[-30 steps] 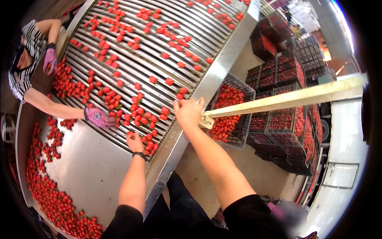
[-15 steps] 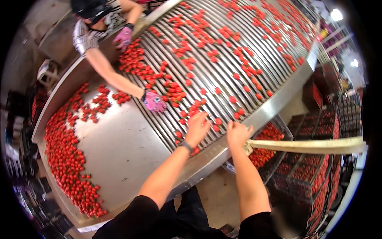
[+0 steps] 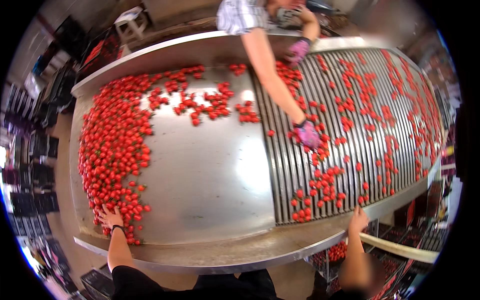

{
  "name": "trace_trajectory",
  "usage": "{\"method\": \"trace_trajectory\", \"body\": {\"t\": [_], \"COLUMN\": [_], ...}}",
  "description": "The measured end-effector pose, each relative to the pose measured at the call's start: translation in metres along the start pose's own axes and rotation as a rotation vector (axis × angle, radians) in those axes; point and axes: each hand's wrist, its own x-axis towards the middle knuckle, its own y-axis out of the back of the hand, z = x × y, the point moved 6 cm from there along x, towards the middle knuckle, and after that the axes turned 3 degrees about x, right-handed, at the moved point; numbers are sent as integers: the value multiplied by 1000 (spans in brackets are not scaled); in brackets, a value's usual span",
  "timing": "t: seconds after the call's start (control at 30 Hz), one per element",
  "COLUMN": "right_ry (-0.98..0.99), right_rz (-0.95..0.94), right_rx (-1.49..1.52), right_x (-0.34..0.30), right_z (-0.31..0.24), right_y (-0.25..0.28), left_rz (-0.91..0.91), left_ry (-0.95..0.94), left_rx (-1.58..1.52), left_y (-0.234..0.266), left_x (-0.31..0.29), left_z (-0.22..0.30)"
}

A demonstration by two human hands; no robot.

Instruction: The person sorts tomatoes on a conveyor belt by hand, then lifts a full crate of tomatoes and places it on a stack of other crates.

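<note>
My left hand (image 3: 111,218) lies with its fingers spread on the near end of a big heap of small red tomatoes (image 3: 112,150), some with green stems. The heap covers the left end of a smooth metal tray (image 3: 210,175). At the near metal rim (image 3: 305,239), on the right, my right hand (image 3: 358,220) has its fingers drawn together; whatever they hold, if anything, is hidden. Just beyond it are loose tomatoes (image 3: 362,199) on a bed of metal rollers (image 3: 350,175).
Across the rollers, a co-worker's purple-gloved hand (image 3: 307,135) rests among tomatoes; the other glove (image 3: 299,51) is by the far wall. A pale bar (image 3: 400,248) juts out beside my right forearm. Filled crates stand below at right. A white stool (image 3: 131,24) stands beyond the tray.
The view has swung left. My left hand has gone from the rollers to the tomato heap, its fingers now spread. My right hand stays near the rim.
</note>
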Motion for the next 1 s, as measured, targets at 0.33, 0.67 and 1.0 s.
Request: {"method": "trace_trajectory", "body": {"t": [0.33,0.67,1.0], "right_ry": [57,26,48], "right_rz": [-88,-73,-15], "right_rx": [-180,-140,-3], "right_x": [-62,-59,-67], "right_z": [-27,-9,-22], "right_y": [-18,-39,-35], "left_rz": [240,251,295], "left_ry": [-384,-549,-579], "left_rx": [-652,-850,-761], "left_y": [6,96,32], "left_x": [-2,55,36], "left_z": [30,90,164]}}
